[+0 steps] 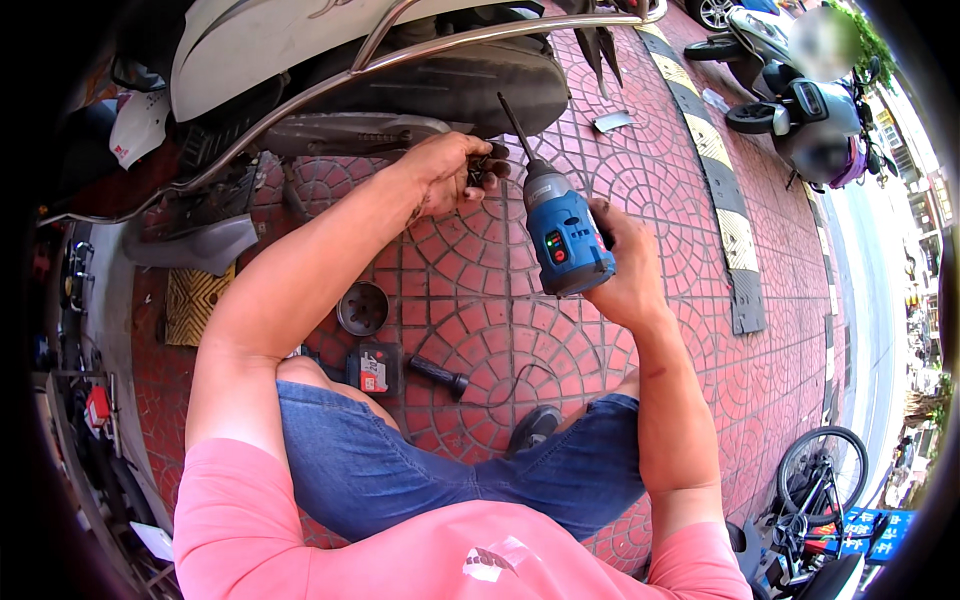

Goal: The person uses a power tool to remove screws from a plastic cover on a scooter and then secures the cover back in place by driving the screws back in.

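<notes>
In my right hand (628, 262) is a blue and black cordless impact driver (568, 235). Its long dark bit points up and away, toward the underside of a white and grey scooter (515, 85). My left hand (448, 176) is raised beside the scooter's lower edge, left of the driver and apart from it. The blackened fingers are curled around a small cluster of dark pieces (482, 172) that look like screws; their exact kind is hard to make out.
On the red paving lie a round metal bowl (362, 308), a black and red boxy tool or battery (375, 369) and a black handlebar grip (438, 377). A metal bar (440, 47) runs along the scooter. A yellow and black ramp strip (712, 145) and parked scooters (815, 120) stand to the right.
</notes>
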The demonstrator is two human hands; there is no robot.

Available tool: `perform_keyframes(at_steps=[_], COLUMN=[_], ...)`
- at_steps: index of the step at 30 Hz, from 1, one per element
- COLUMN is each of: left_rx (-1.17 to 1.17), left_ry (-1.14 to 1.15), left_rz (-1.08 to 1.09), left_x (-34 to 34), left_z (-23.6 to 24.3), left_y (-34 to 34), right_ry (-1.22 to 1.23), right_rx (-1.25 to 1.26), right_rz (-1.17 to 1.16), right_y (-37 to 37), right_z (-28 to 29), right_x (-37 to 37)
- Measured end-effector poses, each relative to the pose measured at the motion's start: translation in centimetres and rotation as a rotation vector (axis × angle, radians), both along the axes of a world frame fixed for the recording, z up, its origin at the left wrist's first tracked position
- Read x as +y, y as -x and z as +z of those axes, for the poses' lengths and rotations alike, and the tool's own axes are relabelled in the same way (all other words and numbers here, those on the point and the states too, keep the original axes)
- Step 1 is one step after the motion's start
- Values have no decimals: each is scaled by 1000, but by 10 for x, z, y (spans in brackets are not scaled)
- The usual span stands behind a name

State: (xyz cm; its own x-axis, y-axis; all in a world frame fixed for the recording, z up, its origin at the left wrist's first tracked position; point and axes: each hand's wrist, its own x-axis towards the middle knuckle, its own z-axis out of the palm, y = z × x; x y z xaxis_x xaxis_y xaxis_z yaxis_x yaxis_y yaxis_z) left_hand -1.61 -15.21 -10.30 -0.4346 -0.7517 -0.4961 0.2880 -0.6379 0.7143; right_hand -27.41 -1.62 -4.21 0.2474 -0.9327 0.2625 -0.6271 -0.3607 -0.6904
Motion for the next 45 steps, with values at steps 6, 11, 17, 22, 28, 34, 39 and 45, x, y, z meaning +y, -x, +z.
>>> perform_keyframes(at_steps=[6,11,17,22,28,34,39,45], left_rx=[-32,67,195,241,208,238,236,219], left_ry=[-9,9,61,41,24,32,73,92], left_rz=[80,131,108,81,107,91,88,156], left_x=[1,-6,-5,-8,-10,-14,-16,-22], left_z=[10,6,18,15,16,14,19,24], left_y=[-1,-11,-15,-19,-14,-12,-11,7], right_ry=[-36,-88,-147,-145,-182,-169,-257,119], right_rx=[-29,-105,-71,-67,-68,-78,-175,53], right_rz=[37,71,103,119,111,121,91,31], right_y=[6,7,15,10,7,9,10,0], right_z=[-1,1,-2,4,5,-1,-5,-24], right_x=[2,4,3,5,5,3,-1,-3])
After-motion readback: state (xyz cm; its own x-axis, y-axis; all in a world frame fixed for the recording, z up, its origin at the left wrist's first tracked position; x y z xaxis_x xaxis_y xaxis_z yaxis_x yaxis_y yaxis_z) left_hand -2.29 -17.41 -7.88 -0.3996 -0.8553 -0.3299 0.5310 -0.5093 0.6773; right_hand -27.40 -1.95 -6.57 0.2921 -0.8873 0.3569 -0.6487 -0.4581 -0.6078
